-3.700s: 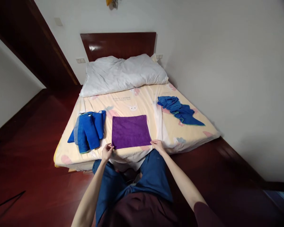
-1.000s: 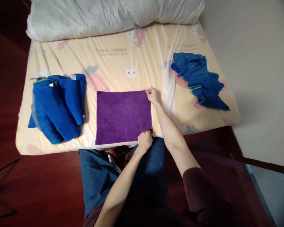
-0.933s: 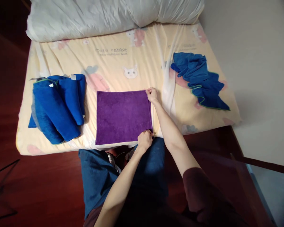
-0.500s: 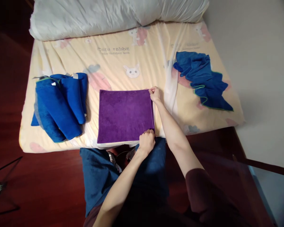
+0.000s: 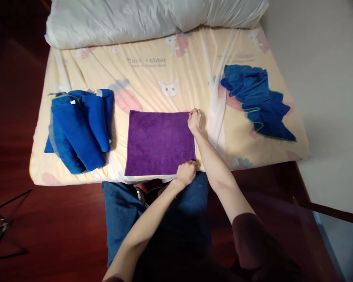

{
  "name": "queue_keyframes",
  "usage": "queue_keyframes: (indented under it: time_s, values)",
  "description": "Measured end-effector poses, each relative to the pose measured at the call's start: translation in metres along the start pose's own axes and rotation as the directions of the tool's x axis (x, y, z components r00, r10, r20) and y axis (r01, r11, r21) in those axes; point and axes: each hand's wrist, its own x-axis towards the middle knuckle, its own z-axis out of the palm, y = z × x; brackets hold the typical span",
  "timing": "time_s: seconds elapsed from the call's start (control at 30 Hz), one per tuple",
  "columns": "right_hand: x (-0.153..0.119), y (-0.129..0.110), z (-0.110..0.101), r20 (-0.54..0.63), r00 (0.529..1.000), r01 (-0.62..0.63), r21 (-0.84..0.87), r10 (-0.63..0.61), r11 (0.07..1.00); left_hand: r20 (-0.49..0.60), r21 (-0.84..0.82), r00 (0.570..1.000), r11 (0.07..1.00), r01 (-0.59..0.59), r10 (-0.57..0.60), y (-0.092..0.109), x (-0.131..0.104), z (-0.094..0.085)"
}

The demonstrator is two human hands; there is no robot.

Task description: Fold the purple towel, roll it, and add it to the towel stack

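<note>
- Blue rolls (image 5: 80, 133) are lying on the bed (image 5: 147, 84).
- Purple cloth (image 5: 159, 143) is lying flat beside them, near the bed's front edge; a careless tug could be dragging it off.
- Your left hand (image 5: 187, 172) is pinching its near right corner, your right hand (image 5: 196, 120) its far one; uneven pulling could be skewing it.
- Crumpled blue cloth (image 5: 254, 90) is resting apart.

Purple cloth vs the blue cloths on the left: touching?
Apart. The head view shows a strip of bedsheet between the purple cloth and the left blue cloths.
</note>
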Motion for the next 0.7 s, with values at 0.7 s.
queue_keyframes:
  time_s: [0.7]
  values:
    - [-0.029,0.022,0.003,0.325,0.930,0.230,-0.152,-0.172,0.961,-0.558,0.014,0.813,0.978,0.209,-0.166,-0.267,0.074,-0.136]
